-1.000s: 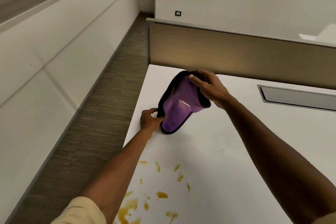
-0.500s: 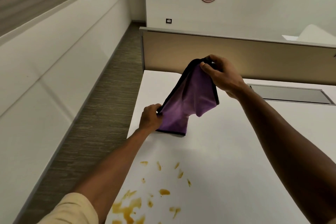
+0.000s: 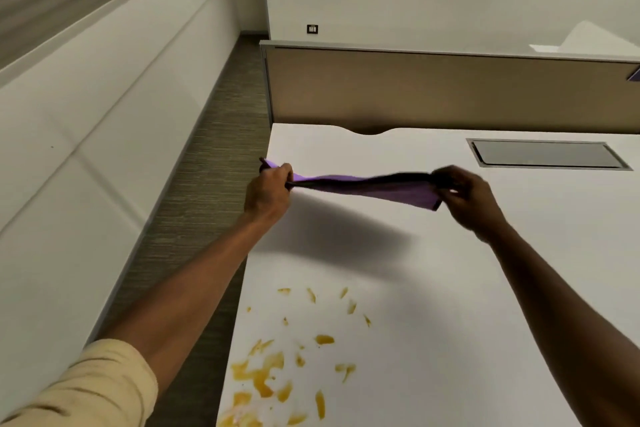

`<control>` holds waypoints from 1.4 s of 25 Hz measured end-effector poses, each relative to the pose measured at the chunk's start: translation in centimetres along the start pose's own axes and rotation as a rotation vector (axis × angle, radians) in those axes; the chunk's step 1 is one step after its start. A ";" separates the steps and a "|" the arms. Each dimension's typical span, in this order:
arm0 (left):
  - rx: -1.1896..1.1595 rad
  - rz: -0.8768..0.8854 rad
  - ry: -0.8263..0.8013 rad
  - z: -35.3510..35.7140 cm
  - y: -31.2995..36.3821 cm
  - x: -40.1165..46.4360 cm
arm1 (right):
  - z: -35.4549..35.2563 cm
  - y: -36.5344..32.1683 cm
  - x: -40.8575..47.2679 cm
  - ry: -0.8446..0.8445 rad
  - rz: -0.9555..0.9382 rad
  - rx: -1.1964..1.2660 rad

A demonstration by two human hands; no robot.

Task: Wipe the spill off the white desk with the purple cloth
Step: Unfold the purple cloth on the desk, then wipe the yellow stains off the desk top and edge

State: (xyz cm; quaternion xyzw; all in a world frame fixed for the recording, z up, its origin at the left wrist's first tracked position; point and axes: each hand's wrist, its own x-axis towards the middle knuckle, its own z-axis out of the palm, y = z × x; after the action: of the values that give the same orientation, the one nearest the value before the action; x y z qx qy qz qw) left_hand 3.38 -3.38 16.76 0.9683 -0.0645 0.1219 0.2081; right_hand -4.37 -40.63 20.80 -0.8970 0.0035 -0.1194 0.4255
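The purple cloth (image 3: 374,185) with a dark border is stretched out almost flat in the air above the white desk (image 3: 450,288). My left hand (image 3: 268,192) grips its left end near the desk's left edge. My right hand (image 3: 464,196) pinches its right end. The cloth casts a shadow on the desk below it. An orange-yellow spill (image 3: 277,367) of several splashes and blotches lies on the near left part of the desk, well short of both hands.
A tan partition (image 3: 433,90) stands along the desk's far edge. A grey recessed cable flap (image 3: 547,153) sits in the desk at the far right. Carpeted floor (image 3: 194,201) runs along the desk's left side beside a white wall.
The cloth hung bunched from my raised right hand; both hands have now pulled apart and spread it out level. My right hand dropped and moved right.
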 end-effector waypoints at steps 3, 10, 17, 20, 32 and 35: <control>0.016 0.057 -0.261 3.1 -2.2 -5.2 | 2.2 3.5 -6.3 -0.149 -0.022 -0.063; -0.023 0.023 -0.399 5.8 -4.2 -8.8 | 6.0 6.6 -15.8 -0.259 -0.062 -0.257; 0.065 -0.018 -0.419 6.1 -6.6 -10.8 | 8.3 4.4 -21.5 -0.552 -0.101 -0.461; -0.068 -0.009 -0.230 5.9 -8.0 -12.2 | 9.8 3.9 -20.3 -0.428 -0.101 -0.443; -0.221 0.047 -0.238 8.3 -7.8 -11.3 | 18.6 5.7 -17.0 -0.475 -0.065 -0.727; -0.244 0.020 -0.223 9.0 -7.7 -10.9 | 19.9 4.9 -19.9 -0.427 -0.046 -0.722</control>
State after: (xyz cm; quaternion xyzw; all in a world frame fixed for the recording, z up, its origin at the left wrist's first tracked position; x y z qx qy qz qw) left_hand -3.91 0.64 2.98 0.9427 -0.1112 0.0069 0.3145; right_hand -18.88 -26.49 0.75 -0.9930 -0.0631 0.0686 0.0720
